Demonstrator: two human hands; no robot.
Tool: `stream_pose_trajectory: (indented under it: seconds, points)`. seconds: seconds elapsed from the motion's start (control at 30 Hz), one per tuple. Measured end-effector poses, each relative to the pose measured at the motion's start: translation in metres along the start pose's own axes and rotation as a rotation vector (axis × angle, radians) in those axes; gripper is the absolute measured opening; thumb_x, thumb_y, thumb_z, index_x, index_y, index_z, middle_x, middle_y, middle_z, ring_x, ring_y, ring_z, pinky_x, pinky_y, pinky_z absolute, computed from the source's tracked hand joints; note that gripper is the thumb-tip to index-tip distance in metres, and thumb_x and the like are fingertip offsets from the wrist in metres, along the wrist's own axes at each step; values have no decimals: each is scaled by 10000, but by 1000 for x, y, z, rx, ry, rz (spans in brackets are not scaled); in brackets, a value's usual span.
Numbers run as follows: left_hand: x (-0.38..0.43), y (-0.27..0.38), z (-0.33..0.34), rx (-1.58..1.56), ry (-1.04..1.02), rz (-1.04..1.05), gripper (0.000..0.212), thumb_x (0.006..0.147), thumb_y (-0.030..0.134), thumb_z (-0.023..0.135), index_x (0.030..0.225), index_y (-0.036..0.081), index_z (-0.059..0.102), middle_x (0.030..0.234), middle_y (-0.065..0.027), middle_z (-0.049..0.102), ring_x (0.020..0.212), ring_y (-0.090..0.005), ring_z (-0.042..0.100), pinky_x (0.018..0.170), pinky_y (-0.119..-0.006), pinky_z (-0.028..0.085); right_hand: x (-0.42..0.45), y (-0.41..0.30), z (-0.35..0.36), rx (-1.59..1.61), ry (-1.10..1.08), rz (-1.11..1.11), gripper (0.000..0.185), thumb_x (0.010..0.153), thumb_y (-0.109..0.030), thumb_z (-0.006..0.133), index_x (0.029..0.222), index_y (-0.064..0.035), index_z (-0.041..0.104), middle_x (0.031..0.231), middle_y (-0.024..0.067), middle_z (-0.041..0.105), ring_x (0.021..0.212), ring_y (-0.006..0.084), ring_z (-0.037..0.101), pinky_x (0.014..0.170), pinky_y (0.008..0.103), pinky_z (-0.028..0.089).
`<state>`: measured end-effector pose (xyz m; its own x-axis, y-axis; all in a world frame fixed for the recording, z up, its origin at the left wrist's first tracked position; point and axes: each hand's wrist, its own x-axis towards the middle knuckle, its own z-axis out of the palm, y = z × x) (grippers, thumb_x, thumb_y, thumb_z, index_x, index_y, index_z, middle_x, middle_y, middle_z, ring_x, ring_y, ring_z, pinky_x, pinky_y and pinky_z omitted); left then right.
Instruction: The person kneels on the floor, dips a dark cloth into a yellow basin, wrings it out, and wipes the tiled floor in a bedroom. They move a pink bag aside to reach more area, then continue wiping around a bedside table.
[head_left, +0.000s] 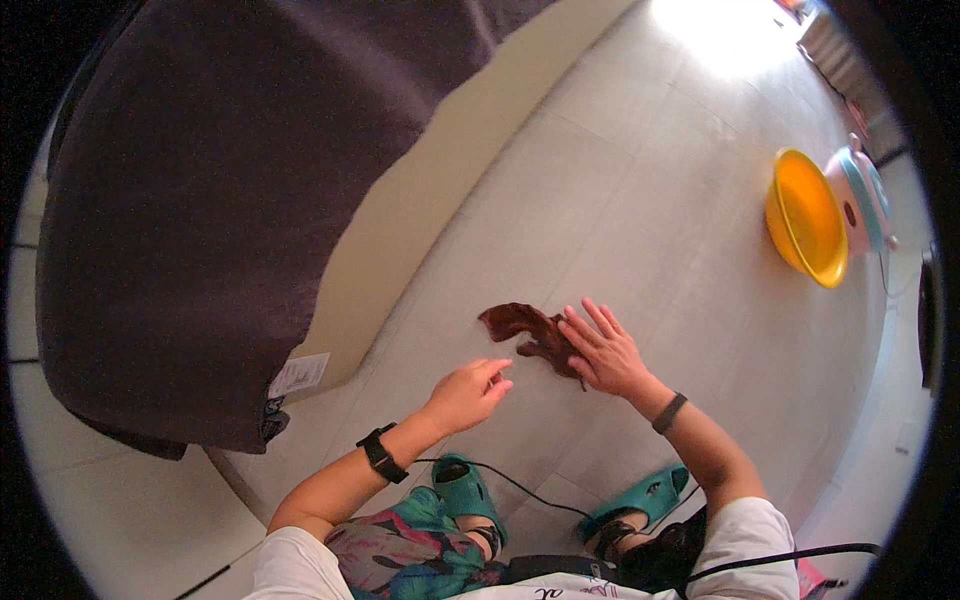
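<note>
A crumpled dark brown cloth (529, 324) lies on the grey tiled floor. My right hand (606, 351) is over its right end, fingers spread and pointing up and left; whether it touches the cloth or hovers just above cannot be told. My left hand (474, 391) is just below and left of the cloth, fingers loosely bent, with nothing seen in it. A black band is on my left wrist, a dark strap on my right.
A dark cover (210, 210) drapes over a large beige-sided piece of furniture at the left. A yellow basin (814, 217) leans by a pink and blue container (856, 199) at the right. Black cables (525, 491) run near my green clogs (469, 487).
</note>
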<state>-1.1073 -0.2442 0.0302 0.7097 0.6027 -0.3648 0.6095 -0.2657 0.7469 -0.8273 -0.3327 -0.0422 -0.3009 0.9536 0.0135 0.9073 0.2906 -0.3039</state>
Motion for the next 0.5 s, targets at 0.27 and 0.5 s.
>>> stream_pose_trajectory:
  seconds: [0.27, 0.5]
  points:
    - [-12, -26, 14, -95, 68, -49, 362, 926, 243, 613, 1225, 40, 612, 993, -144, 676, 839, -294, 658, 738, -383, 523, 31, -8, 31, 25, -50, -265, 451, 876, -98, 580, 1326, -81, 557, 1486, 79, 434, 1422, 302, 345, 1141, 458, 349]
    - [-49, -63, 4, -238, 269, -241, 334, 935, 237, 613, 1202, 36, 629, 949, -136, 694, 807, -246, 669, 727, -355, 530, 28, 140, 26, -153, 317, 584, 404, 952, -134, 512, 1345, -40, 519, 1441, 196, 462, 1360, 372, 402, 1134, 487, 322]
